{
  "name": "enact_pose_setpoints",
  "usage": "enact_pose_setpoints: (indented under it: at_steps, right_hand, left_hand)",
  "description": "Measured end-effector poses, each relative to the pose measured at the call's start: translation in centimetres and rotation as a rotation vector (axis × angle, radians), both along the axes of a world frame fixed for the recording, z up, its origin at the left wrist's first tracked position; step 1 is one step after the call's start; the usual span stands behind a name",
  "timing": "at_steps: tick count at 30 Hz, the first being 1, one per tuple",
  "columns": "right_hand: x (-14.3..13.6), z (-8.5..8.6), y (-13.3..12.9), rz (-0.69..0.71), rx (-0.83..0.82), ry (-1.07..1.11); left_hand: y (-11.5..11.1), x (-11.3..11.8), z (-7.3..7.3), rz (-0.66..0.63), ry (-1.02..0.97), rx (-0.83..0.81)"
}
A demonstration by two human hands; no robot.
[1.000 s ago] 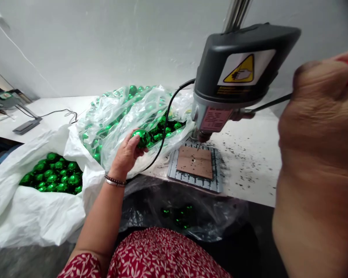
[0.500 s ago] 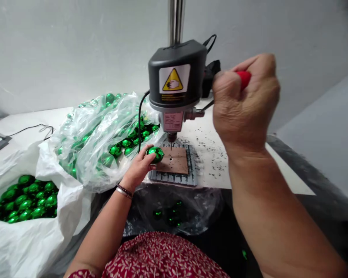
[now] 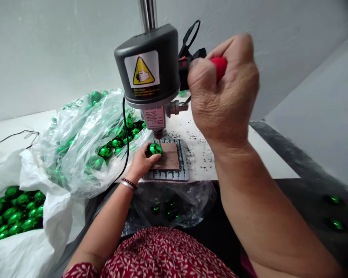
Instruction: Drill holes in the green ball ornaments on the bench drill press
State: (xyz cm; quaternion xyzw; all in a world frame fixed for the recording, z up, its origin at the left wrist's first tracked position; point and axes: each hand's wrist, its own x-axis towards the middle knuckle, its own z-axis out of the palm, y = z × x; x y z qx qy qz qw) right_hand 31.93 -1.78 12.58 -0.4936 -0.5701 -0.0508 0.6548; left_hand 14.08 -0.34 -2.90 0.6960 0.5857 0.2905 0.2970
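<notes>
A shiny green ball (image 3: pixel 156 149) is held between the thumb and fingers of my left hand (image 3: pixel 142 161), over the brown board (image 3: pixel 170 158) on the drill press base (image 3: pixel 183 173). Right above the ball is the chuck (image 3: pixel 157 134) of the black drill press (image 3: pixel 147 58), which bears a yellow warning label. My right hand (image 3: pixel 224 90) is wrapped round a red knob (image 3: pixel 220 68) on the machine's lever, at the right of the motor housing.
Clear plastic bags (image 3: pixel 84 135) of green balls lie on the white table (image 3: pixel 203 154) at left. A white sack (image 3: pixel 56 208) holds more at lower left. Dark shavings are scattered right of the base. A plastic bag (image 3: pixel 191 200) with balls hangs below the table edge.
The view has shifted, so the machine appears further left. My left hand has brought the ball over the board, under the chuck. My right hand still grips the knob.
</notes>
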Motion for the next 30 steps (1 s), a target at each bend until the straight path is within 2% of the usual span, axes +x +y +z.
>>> enact_pose_setpoints:
  at_steps: [8, 13, 19, 25, 30]
  right_hand:
    - [0.0, 0.0, -0.2, 0.022, 0.006, 0.013]
    - [0.0, -0.1, -0.3, 0.027, -0.007, 0.025]
    - [-0.1, -0.2, -0.5, 0.012, -0.011, 0.027]
    - [0.0, -1.0, -1.1, -0.043, -0.002, -0.006]
    - [-0.1, -1.9, -1.8, -0.123, 0.015, -0.063]
  left_hand:
    - [0.5, 0.7, -0.1, -0.122, 0.227, 0.16]
    - [0.6, 0.7, -0.4, -0.154, 0.128, 0.103]
    - [0.0, 1.1, -0.8, -0.079, -0.022, 0.017]
    - [-0.4, 1.7, -1.2, -0.011, 0.034, 0.037]
    - [-0.5, 1.9, -1.5, -0.002, 0.039, 0.057]
